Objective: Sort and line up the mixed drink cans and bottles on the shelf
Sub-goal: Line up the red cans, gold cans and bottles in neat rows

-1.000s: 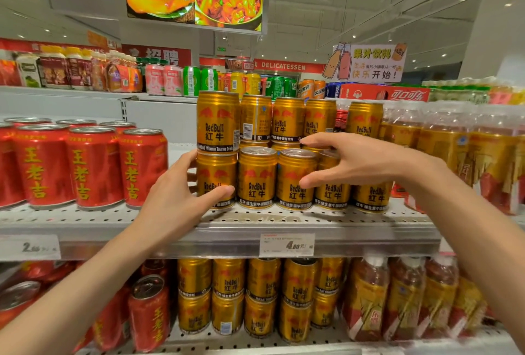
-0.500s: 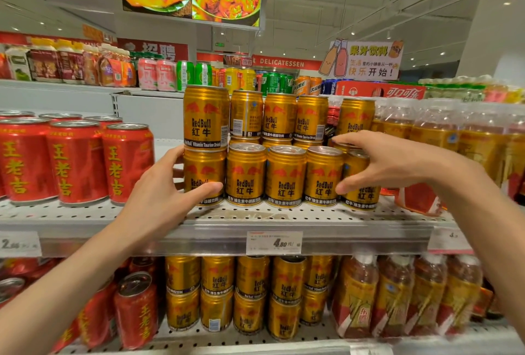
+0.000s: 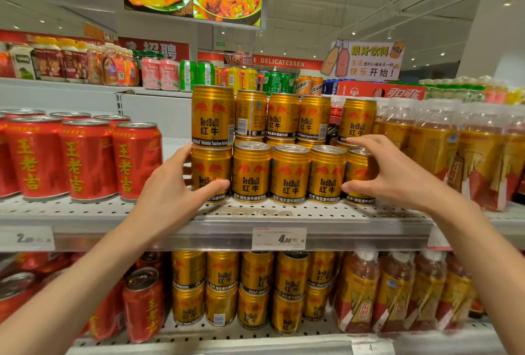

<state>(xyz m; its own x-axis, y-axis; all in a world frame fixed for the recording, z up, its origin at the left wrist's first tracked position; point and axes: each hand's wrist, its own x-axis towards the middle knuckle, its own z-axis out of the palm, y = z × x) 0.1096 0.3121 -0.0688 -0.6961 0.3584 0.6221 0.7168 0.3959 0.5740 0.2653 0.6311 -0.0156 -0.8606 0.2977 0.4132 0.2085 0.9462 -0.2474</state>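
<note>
A person's left hand (image 3: 173,195) is gripping the leftmost gold can (image 3: 210,173) of the front row on the perforated shelf (image 3: 255,214), thumb across its label and fingers behind it. The right hand (image 3: 389,174) is curling round the rightmost gold can (image 3: 358,175), thumb low on its front. Three more gold cans are standing between the two thumbs, making five in front; five others are sitting stacked above the fingers. Left of the left hand's fingers, red cans (image 3: 85,158) are standing; their full count cannot be told.
</note>
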